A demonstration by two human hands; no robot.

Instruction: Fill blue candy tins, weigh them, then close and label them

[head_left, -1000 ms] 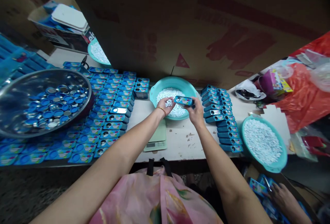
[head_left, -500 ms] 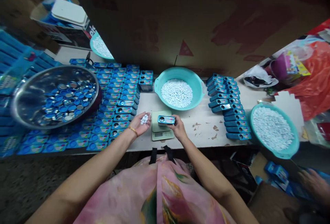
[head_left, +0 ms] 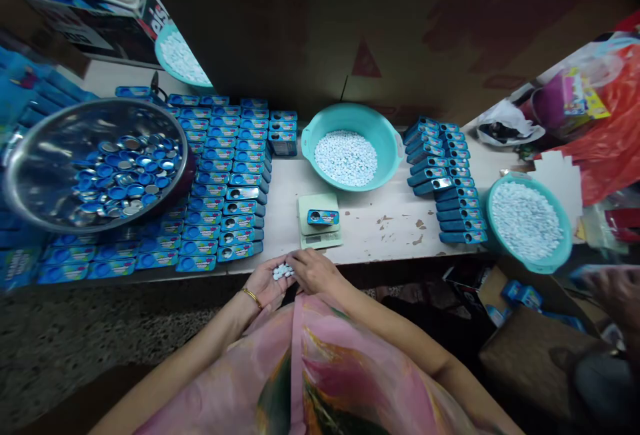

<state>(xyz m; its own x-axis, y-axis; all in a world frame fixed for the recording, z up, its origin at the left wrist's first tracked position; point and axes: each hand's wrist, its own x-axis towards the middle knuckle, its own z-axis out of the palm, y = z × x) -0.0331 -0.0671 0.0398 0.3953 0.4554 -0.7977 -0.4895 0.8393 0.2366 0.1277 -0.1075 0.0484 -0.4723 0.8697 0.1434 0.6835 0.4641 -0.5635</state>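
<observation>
Though tiny, round white tablets point(head_left: 283, 271).

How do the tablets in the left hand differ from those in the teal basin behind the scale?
The handful of tablets is few pieces; the heap of tablets is many. The handful lies in the open left hand, touched by the right hand; the heap lies untouched in the teal basin. The handful sits nearer than the scale, the heap beyond it. Both are small and white.

head view, looking down-forward over table point(head_left: 380, 235), close
</observation>
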